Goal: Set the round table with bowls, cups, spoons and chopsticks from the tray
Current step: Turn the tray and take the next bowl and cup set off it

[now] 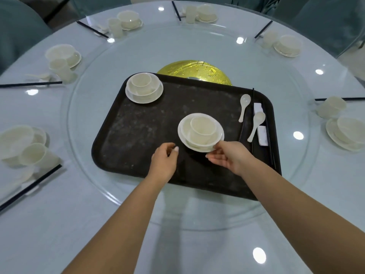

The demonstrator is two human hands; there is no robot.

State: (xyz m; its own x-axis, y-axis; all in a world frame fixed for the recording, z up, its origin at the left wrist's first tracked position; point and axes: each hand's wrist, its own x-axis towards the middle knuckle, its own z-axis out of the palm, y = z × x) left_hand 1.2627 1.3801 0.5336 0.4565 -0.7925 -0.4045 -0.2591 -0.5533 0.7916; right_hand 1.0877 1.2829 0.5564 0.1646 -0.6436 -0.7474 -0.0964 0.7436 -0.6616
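Your right hand (227, 157) pinches the near rim of the nearer stacked set (201, 132), a cup nested in a bowl on a saucer, so all three lift as one unit, while your left hand (165, 161) hovers just beside it over the tray (138, 135), fingers loosely curled and holding nothing, probably ready to steady the stack. Beyond, two spoons (244, 107) and what appear to be chopsticks (253, 115) lie along the tray's right edge, clear of the stacks. The second stacked set (144, 88) waits at the far left corner, and finished place settings (126, 21) ring the round table (177, 244).
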